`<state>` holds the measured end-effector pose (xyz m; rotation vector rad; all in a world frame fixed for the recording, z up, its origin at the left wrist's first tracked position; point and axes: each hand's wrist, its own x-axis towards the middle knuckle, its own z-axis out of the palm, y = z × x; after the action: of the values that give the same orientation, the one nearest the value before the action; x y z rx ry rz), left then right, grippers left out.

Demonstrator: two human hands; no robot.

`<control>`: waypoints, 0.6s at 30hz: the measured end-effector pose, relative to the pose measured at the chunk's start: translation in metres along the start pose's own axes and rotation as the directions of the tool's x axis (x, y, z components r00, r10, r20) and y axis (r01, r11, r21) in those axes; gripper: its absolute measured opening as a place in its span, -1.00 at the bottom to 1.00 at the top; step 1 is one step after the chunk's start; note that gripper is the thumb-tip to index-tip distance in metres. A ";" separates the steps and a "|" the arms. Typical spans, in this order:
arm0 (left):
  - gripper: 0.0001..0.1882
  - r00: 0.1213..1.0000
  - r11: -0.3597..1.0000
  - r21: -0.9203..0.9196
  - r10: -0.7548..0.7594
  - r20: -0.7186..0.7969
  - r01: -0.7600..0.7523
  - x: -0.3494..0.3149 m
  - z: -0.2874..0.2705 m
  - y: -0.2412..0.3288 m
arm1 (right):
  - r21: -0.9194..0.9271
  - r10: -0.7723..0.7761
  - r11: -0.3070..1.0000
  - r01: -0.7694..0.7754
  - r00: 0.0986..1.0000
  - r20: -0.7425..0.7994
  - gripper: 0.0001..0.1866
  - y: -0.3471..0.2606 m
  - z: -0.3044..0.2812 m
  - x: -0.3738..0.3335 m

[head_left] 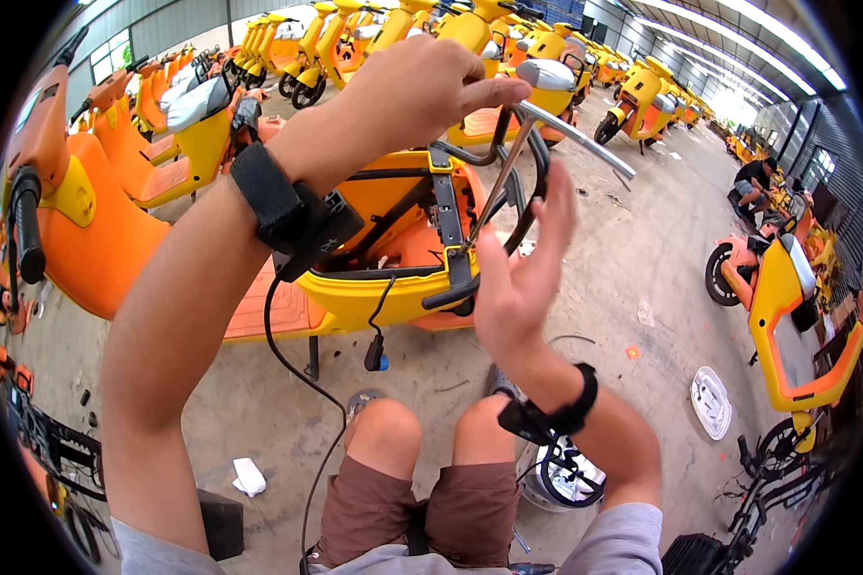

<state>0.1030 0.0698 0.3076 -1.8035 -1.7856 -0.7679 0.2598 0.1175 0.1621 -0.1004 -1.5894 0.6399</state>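
In front of me stands a yellow and orange scooter (384, 299) with its seat bay uncovered. My left hand (422, 84) is raised over it, its fingers closed on one end of the crossbar of a silver T-handle wrench (585, 146). The wrench's shaft slants down to the joint where a black tubular rack (525, 218) meets the scooter's rear; the exact fastener is hidden. Beside the shaft and rack, my right hand (520, 287) is upright with fingers stretched out, slightly blurred, gripping nothing. A black cable plug with a blue tip (375, 355) hangs from the bay.
A white tub (551, 494) with loose parts stands by my right leg. Farther right lie a white oval plastic piece (711, 402) and a partly stripped scooter (786, 316). Rows of scooters (355, 43) line the back; another person (756, 182) crouches at far right.
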 end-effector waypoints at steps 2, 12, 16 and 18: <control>-0.16 0.997 0.997 0.004 -0.080 0.004 0.080 0.000 0.000 0.006 | -0.019 -0.319 0.947 0.322 0.944 0.084 -0.27 -0.018 -0.010 0.018; -0.68 0.997 0.991 0.125 -0.063 0.049 0.056 0.005 -0.013 0.028 | -0.444 -0.342 0.831 0.336 0.937 0.069 -0.49 0.003 0.012 0.124; -0.49 0.919 0.847 -0.446 -0.115 0.377 0.289 -0.015 -0.042 0.026 | -0.418 -0.036 0.906 0.066 0.996 0.080 -0.49 0.003 0.010 0.130; -0.48 0.978 0.770 -0.604 -0.157 0.136 0.208 -0.033 -0.016 0.015 | -0.514 -0.146 0.843 0.161 0.987 0.070 -0.53 0.011 0.008 0.127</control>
<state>0.1171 0.0338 0.2972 -2.0832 -1.9212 -1.5287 0.2312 0.1786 0.2709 -0.3629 -1.7440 0.0706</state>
